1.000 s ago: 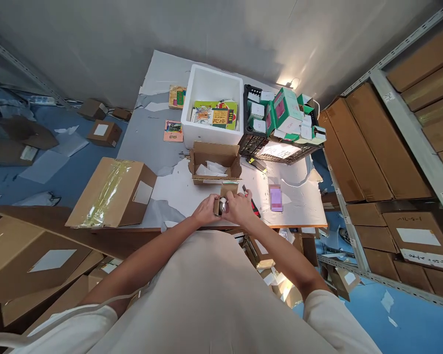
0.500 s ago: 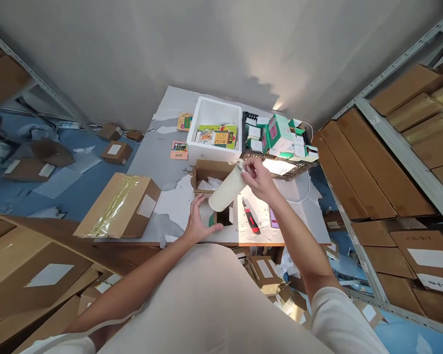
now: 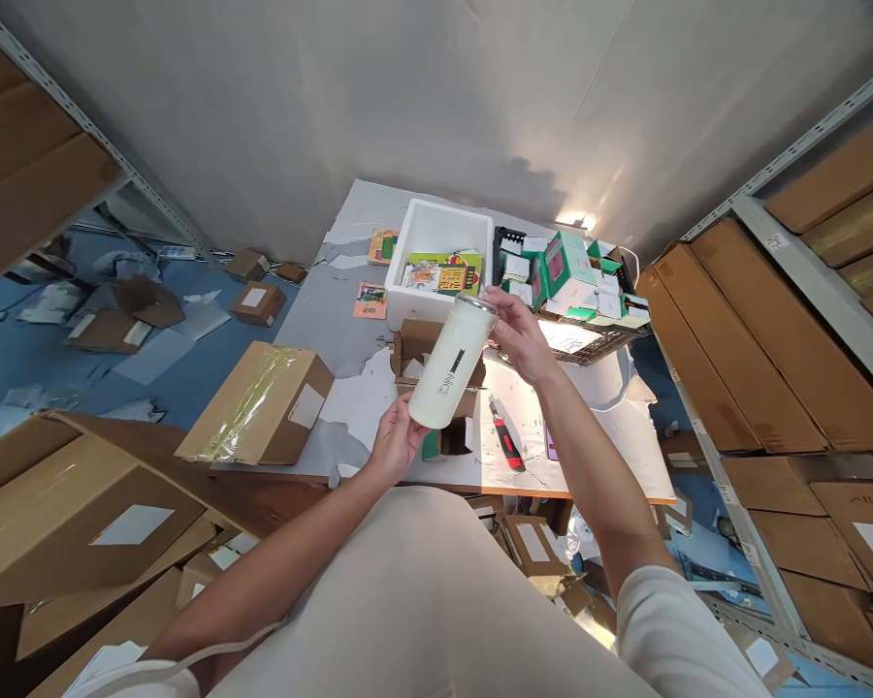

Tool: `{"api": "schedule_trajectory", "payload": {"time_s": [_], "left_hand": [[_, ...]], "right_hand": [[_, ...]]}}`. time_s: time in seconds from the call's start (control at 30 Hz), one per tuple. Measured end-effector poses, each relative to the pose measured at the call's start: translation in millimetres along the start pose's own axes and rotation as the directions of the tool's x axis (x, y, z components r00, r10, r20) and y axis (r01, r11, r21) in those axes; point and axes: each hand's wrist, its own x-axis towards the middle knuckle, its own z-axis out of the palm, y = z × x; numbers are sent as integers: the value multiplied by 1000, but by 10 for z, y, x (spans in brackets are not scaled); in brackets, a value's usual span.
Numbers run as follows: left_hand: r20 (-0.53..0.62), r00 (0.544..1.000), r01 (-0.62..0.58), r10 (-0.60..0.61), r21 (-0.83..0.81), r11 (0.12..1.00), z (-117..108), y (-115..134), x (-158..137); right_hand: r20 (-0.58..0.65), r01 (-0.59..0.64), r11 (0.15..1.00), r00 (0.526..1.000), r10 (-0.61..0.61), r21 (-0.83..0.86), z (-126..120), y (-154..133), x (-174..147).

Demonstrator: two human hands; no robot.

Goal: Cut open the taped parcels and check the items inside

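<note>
A cream-coloured bottle point(image 3: 449, 364) with a silver rim and dark lettering is held tilted above the table. My right hand point(image 3: 520, 334) grips its upper, silver-rimmed end. Fingers of my left hand point(image 3: 397, 441) are closed on the lower end. Beneath the bottle is a small open box point(image 3: 455, 436) with a green side. Just behind the bottle stands an open brown carton point(image 3: 414, 339) with white packing inside. To the right a red and black utility knife point(image 3: 507, 436) lies on the table.
A white foam box point(image 3: 436, 228) holds colourful booklets. Beside it a black crate point(image 3: 589, 347) is full of green and white boxes. A taped carton point(image 3: 258, 402) sits on the table's left. Shelves with cartons point(image 3: 757, 330) stand to the right.
My left hand has come up and taken hold of the bottle's lower end. The bottle has turned, so its lettering and silver rim now show. The view has shifted slightly.
</note>
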Motion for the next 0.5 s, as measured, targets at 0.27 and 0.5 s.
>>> {"api": "schedule_trajectory", "payload": {"time_s": [0.27,0.5], "left_hand": [[28,993,119,-118,-25,993,37,-63,-52],[63,997,29,-37,124,992,47,-63,-84]], "right_hand": [[-60,-98,956,991,119,278,47,50,-78],[-147,-89,960,980,131,267,25,103,-115]]}}
